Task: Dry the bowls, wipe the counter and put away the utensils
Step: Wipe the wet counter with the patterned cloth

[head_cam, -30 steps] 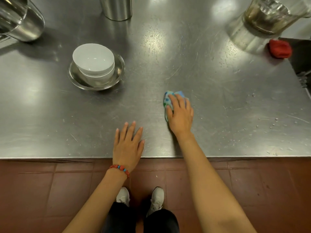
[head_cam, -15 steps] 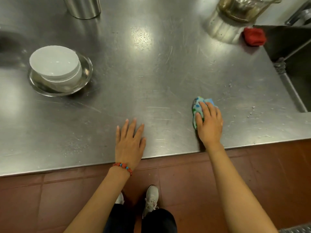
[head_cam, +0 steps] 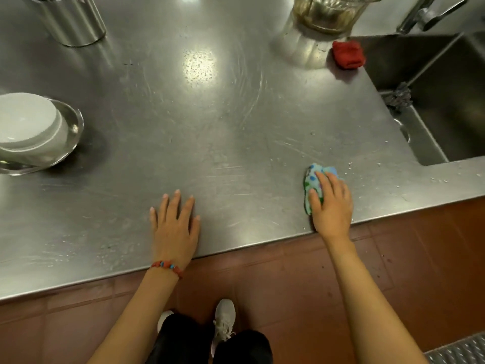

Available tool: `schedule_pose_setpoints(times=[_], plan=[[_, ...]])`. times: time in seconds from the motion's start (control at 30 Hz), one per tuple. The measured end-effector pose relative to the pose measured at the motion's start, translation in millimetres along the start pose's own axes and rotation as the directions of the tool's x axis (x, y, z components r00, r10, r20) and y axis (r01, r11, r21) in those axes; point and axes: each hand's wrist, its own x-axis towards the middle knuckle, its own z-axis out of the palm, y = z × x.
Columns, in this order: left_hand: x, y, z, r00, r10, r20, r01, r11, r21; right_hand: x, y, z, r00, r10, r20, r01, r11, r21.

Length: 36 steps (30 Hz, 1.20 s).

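My right hand [head_cam: 332,203] presses a light-blue cloth with green and blue spots [head_cam: 312,179] flat on the steel counter [head_cam: 210,132], near its front edge and close to the sink. My left hand [head_cam: 175,227] lies flat on the counter, fingers spread, holding nothing, a red bead bracelet on its wrist. White bowls [head_cam: 29,127] sit upside down, stacked in a shallow metal dish [head_cam: 74,127] at the far left. A steel utensil holder [head_cam: 70,19] stands at the back left.
A sink basin [head_cam: 446,101] opens at the right, with a tap [head_cam: 430,14] above it. A red cloth [head_cam: 347,54] lies beside a glass jug [head_cam: 322,19] at the back. Water droplets dot the counter near the sink. Red floor tiles lie below.
My right hand has slid the cloth to the right along the counter's front, toward the sink. My view has swung right with it. The left hand stays flat in place.
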Motion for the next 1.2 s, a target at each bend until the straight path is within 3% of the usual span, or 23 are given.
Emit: schedule_pose_setpoints(times=[0.07,0.13,0.27,0.33,0.4,0.47,0.53,0.63,0.67,0.8,0.87,1.1,1.2], plan=[[5,14,1,1.000,0.028,-0.012,-0.029,0.999,-0.014,-2,-1,1,0.995,0.097,-0.028,-0.097,0.995,-0.011],[10,31,3,0.997,0.071,-0.007,-0.071,0.997,-0.024,-17,-26,9,0.996,0.087,0.011,-0.087,0.996,0.013],[26,61,8,0.985,0.169,0.027,-0.169,0.986,-0.012,-52,-57,18,0.948,-0.306,0.088,0.309,0.951,-0.017],[37,71,13,0.979,0.194,0.060,-0.192,0.981,-0.036,-43,-45,13,0.908,-0.391,0.149,0.398,0.917,-0.019],[47,78,18,0.972,0.221,0.083,-0.218,0.975,-0.048,-26,-19,6,0.943,-0.306,0.129,0.312,0.950,-0.031],[56,84,22,0.961,0.250,0.115,-0.243,0.968,-0.068,-6,13,-6,0.997,-0.062,0.040,0.064,0.997,-0.034],[63,88,25,0.952,0.271,0.143,-0.262,0.962,-0.082,14,37,-19,0.988,0.146,-0.046,-0.148,0.989,-0.030],[69,87,28,0.943,0.269,0.195,-0.260,0.963,-0.070,20,23,-14,0.955,0.282,-0.091,-0.286,0.957,-0.037],[70,87,29,0.940,0.279,0.199,-0.271,0.960,-0.067,15,9,-7,0.965,0.255,-0.058,-0.256,0.966,-0.027],[69,89,28,0.933,0.312,0.179,-0.315,0.949,-0.011,-2,-31,15,0.988,-0.101,0.114,0.106,0.994,-0.034],[71,88,26,0.929,0.314,0.195,-0.321,0.947,0.005,15,-27,14,0.976,-0.160,0.146,0.166,0.986,-0.033],[78,96,29,0.947,0.277,0.163,-0.279,0.960,-0.007,129,-1,13,0.999,0.033,0.043,-0.032,0.999,-0.039],[86,104,32,0.965,0.205,0.167,-0.204,0.979,-0.020,127,-2,15,0.997,0.047,0.060,-0.045,0.998,-0.032]])
